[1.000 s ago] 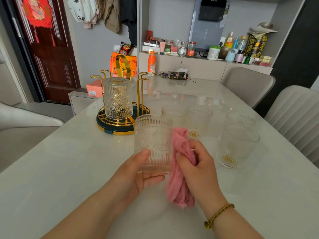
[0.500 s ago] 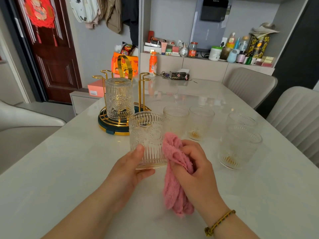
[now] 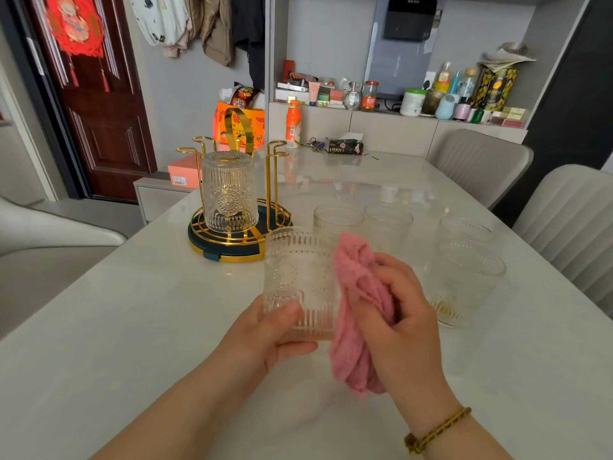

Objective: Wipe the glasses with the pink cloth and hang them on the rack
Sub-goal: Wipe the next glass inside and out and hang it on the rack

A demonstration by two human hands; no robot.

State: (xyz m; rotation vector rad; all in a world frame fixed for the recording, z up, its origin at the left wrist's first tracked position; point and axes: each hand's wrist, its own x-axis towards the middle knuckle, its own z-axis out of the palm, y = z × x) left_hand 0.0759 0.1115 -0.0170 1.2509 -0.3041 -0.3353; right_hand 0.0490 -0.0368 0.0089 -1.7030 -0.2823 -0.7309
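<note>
Ribbed glass (image 3: 298,280) is held upright over the near table (image 3: 132,327), gripped at its base by the left hand (image 3: 262,340); the fingers are mostly hidden behind it. Pink cloth (image 3: 358,313) is clutched in the right hand (image 3: 404,320) and pressed against the glass's right side. The contact patch is obscured.

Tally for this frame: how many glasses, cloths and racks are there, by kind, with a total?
Glasses: 6
Pink cloth: 1
Rack: 1
Total: 8
</note>
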